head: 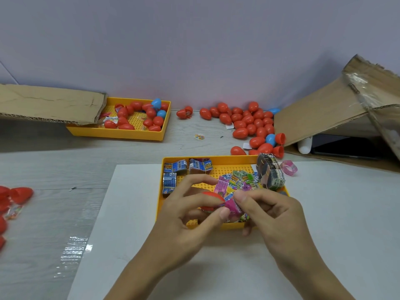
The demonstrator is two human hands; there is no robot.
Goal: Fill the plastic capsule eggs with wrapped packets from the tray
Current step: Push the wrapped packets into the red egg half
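My left hand (190,215) grips a red capsule egg half (211,197) over the near yellow tray (216,159). My right hand (270,211) pinches a pink wrapped packet (232,207) at the egg's opening, and my left thumb touches the packet too. Loose coloured packets (238,180) lie in the tray behind my fingers, with blue bundled packets (175,167) at its far left. A banded stack of packets (270,172) stands on the tray's right edge.
A pile of red and blue eggs (251,124) lies at the back right, beside a cardboard box (337,118). A second yellow tray (121,133) with eggs sits back left under a cardboard flap (49,102). Red egg halves (15,195) lie at the left edge. A pink ring (289,167) rests right of the tray.
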